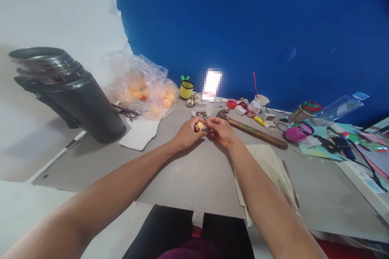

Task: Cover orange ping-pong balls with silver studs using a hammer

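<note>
My left hand (189,134) is closed around a small yellow-orange ball (199,126) that has dark and shiny bits on part of its surface. Right beside it, my right hand (221,130) has its thumb and fingertips pinched together at the ball's side; whatever lies between them is too small to make out. Just beyond my fingers sits a small holder of shiny dark bits (201,114). Several balls covered in shiny metallic pieces (190,102) rest farther back. A hammer (255,130) with a wooden handle lies to the right of my right hand.
A large dark flask (73,97) stands at left, near plastic bags of orange balls (142,89), glasses (129,111) and white paper (141,134). A yellow cup (186,89) and lit phone (212,84) are behind. A cloth (264,170), pink pot (299,131) and bottle (340,109) are right.
</note>
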Motion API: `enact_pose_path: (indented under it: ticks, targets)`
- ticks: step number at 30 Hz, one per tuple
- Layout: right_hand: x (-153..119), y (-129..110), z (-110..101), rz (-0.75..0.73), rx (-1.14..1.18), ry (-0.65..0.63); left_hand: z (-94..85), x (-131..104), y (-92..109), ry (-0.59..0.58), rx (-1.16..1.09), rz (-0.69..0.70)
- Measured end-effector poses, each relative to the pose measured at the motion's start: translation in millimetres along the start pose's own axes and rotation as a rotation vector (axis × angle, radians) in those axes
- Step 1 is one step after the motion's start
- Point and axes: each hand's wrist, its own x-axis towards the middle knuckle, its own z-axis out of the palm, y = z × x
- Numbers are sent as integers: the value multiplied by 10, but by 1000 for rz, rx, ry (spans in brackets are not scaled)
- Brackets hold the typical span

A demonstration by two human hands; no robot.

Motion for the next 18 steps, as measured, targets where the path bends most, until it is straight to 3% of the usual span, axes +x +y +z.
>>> enact_pose_path:
  ticks: [18]
  targets:
    - [2,28,-11,-25,-50,-29,-5,-11,-29,2,137,-20]
